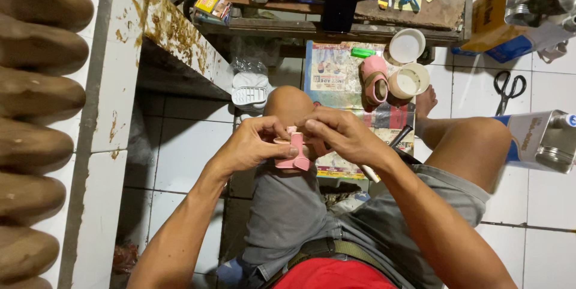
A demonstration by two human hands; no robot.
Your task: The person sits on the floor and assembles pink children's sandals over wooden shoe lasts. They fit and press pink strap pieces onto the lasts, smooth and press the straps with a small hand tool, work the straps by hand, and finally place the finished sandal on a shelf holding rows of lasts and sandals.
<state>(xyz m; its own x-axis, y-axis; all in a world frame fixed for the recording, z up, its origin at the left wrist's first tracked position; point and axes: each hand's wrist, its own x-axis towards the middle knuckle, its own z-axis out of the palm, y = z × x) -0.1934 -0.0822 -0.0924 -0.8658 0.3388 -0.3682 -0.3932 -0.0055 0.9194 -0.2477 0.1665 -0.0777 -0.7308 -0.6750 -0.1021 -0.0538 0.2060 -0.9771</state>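
Seated person, head view looking down over the lap. Both hands meet above the left knee (289, 104), closed together on 1 small pink shoe (294, 152). Left hand (255, 145) pinches it from the left side, thumb and fingers curled around its upper edge; right hand (339, 136) comes in from the right and above, fingertips pressed on the top of the piece, covering much of it. The shoe's visible pink strip runs roughly upright in the view, its long axis pointing away from the body toward the knee, lower end flaring out below the fingers. Neither hand is nearer: both are touching it, fingertips almost in contact with each other over it. Exactly what the right fingers grip cannot be told, hidden by the knuckles. Beyond the knee, on the printed paper sheet (336, 73) spread over the tiled floor (546, 205), a second pink shoe (375, 79) lies beside 2 round tubs (408, 61). Black scissors (509, 88) lie well apart to the right.
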